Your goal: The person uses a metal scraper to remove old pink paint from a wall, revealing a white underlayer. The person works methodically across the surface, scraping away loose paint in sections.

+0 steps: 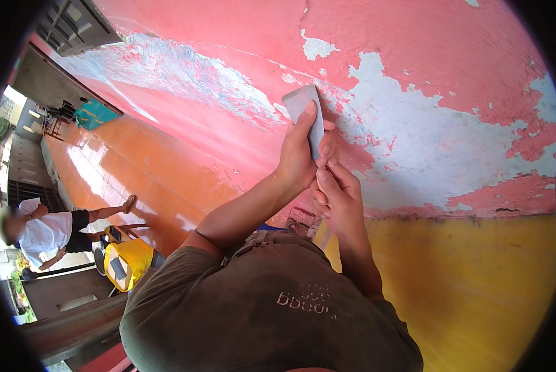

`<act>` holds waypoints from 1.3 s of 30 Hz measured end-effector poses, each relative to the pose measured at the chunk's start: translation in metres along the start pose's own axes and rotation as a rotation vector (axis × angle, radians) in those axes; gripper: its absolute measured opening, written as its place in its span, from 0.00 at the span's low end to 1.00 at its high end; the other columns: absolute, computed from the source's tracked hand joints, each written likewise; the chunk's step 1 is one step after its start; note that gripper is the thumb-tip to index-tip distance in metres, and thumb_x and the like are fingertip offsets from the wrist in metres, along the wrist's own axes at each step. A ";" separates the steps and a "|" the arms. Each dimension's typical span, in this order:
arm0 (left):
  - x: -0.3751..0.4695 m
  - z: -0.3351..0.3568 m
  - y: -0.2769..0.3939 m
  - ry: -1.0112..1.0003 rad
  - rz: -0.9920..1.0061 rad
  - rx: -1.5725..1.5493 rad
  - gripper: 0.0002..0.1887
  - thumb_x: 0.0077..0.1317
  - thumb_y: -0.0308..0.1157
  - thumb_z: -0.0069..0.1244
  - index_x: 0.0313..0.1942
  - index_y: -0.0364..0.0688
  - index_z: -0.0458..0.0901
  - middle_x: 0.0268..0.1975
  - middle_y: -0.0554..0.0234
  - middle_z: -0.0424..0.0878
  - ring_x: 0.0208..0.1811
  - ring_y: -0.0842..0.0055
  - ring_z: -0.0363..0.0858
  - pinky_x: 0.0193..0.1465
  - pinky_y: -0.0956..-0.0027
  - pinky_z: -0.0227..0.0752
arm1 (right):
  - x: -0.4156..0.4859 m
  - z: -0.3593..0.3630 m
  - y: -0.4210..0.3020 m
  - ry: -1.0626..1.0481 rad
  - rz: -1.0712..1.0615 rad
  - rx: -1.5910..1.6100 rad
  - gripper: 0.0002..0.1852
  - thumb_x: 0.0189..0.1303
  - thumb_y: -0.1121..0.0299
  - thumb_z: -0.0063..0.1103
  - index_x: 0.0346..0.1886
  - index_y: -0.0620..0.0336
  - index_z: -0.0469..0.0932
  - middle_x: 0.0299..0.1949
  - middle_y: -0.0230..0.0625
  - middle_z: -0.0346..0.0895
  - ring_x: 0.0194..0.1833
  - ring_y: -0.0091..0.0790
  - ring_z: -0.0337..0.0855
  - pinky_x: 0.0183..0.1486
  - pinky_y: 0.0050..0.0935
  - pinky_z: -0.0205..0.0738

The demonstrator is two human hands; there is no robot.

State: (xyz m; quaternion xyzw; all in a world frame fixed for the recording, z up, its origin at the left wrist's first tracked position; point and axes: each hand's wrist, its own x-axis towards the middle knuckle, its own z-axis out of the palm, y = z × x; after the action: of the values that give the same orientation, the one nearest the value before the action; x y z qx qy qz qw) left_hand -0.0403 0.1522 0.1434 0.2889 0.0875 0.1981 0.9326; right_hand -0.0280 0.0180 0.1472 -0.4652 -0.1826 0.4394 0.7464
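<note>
My left hand (299,151) grips the wide, flat metal blade of a scraper (303,100), thumb pressed on its face and fingers curled behind its far side. My right hand (343,197) is closed around the scraper's narrow handle (322,183), its thumb and fingers pinched where blade and handle meet. Much of the handle is hidden by the fingers. Both hands are close together in front of a pink painted wall (241,28). Beside and behind the blade, the paint has come off in ragged areas, baring a pale bluish-white patch (413,135).
At the left, another person (50,228) in a white shirt and dark shorts stands on the orange tiled floor (166,172). Nearer me is a yellow-covered object (138,255) with items on it. A yellow surface (469,265) borders the wall at the right. A grille (73,23) is at upper left.
</note>
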 end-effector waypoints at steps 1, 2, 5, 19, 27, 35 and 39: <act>-0.002 -0.001 0.000 0.001 -0.019 0.002 0.26 0.80 0.58 0.41 0.35 0.47 0.83 0.13 0.70 0.67 0.10 0.80 0.59 0.19 0.70 0.63 | -0.008 0.000 0.002 0.027 0.011 0.009 0.06 0.80 0.69 0.49 0.50 0.60 0.73 0.21 0.25 0.63 0.17 0.14 0.56 0.19 0.19 0.50; -0.006 -0.003 -0.002 0.006 -0.037 0.011 0.26 0.80 0.58 0.41 0.35 0.47 0.84 0.13 0.70 0.67 0.10 0.80 0.59 0.19 0.71 0.63 | -0.011 0.001 0.003 0.054 0.023 0.018 0.06 0.80 0.69 0.49 0.50 0.60 0.73 0.21 0.25 0.63 0.17 0.14 0.56 0.19 0.18 0.50; -0.004 0.000 0.001 -0.026 -0.035 0.006 0.26 0.80 0.58 0.41 0.35 0.47 0.84 0.14 0.70 0.67 0.10 0.80 0.59 0.19 0.71 0.63 | -0.007 0.009 -0.001 0.061 0.023 0.009 0.06 0.80 0.69 0.49 0.50 0.60 0.73 0.22 0.25 0.63 0.17 0.14 0.57 0.19 0.18 0.50; 0.002 -0.002 0.024 -0.027 0.016 0.021 0.25 0.80 0.57 0.42 0.38 0.43 0.81 0.15 0.67 0.69 0.11 0.78 0.63 0.19 0.69 0.66 | 0.006 0.016 0.006 -0.020 -0.021 0.064 0.06 0.81 0.68 0.48 0.51 0.58 0.72 0.21 0.24 0.64 0.16 0.14 0.57 0.19 0.19 0.51; -0.003 0.005 0.012 0.026 -0.015 0.032 0.24 0.78 0.57 0.46 0.39 0.42 0.79 0.14 0.67 0.68 0.11 0.77 0.64 0.20 0.68 0.68 | -0.001 0.011 0.004 0.008 -0.013 0.077 0.06 0.81 0.68 0.48 0.51 0.58 0.72 0.21 0.24 0.63 0.15 0.15 0.56 0.18 0.19 0.52; -0.001 0.013 0.009 0.029 0.023 0.095 0.25 0.78 0.56 0.47 0.38 0.40 0.80 0.14 0.66 0.68 0.12 0.78 0.63 0.20 0.68 0.67 | 0.000 0.006 0.000 -0.024 -0.042 0.070 0.06 0.81 0.67 0.47 0.50 0.57 0.72 0.21 0.25 0.64 0.15 0.15 0.57 0.18 0.19 0.52; -0.005 0.005 -0.003 0.032 -0.009 0.134 0.25 0.78 0.55 0.47 0.37 0.39 0.79 0.15 0.64 0.70 0.13 0.77 0.67 0.21 0.66 0.70 | -0.005 -0.012 0.016 -0.017 -0.017 0.141 0.05 0.82 0.68 0.46 0.50 0.57 0.71 0.21 0.26 0.64 0.16 0.16 0.57 0.19 0.20 0.53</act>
State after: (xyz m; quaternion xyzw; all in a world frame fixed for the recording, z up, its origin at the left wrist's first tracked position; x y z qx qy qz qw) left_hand -0.0429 0.1457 0.1460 0.3469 0.1169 0.1922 0.9105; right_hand -0.0298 0.0103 0.1282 -0.4063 -0.1613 0.4487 0.7795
